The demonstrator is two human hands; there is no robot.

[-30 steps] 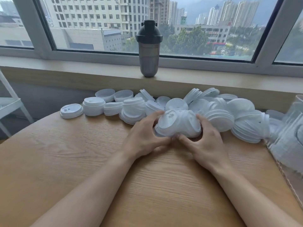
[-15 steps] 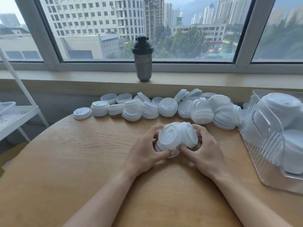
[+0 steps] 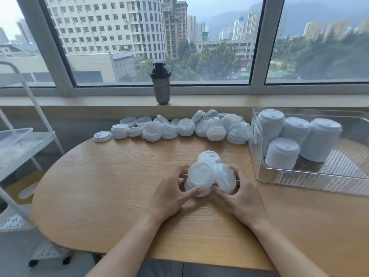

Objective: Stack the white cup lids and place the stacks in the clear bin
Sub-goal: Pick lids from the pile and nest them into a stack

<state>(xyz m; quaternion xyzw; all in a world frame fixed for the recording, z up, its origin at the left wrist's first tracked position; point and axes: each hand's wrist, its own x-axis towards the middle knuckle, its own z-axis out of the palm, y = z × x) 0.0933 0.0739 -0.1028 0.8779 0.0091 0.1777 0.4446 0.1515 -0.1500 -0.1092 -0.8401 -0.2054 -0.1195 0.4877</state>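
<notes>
A clump of white lids [image 3: 209, 177] is gripped between both hands just above the table [image 3: 111, 186]. The left hand [image 3: 169, 193] is curled round the clump's left side, its thumb laid under the front edge and its fingers hooked over the far side. The right hand [image 3: 242, 196] is cupped round the right side, thumb pointing inward toward the left thumb, fingertips wrapped over the far edge. Both forearms are stretched forward from the bottom of the view and converge on the clump. One lid [image 3: 208, 156] is seen just behind the clump, tilted up; whether it is touched by a hand cannot be told.

To the right of the clump the clear bin [image 3: 299, 178] is set on the table, with several stacks [image 3: 295, 136] held inside. Behind the clump, a row of loose lids [image 3: 171, 128] is spread along the table's far edge. Beyond that, a shaker bottle [image 3: 161, 84] is stood upright on the sill. Left of the table a white cart [image 3: 24, 142] is placed.
</notes>
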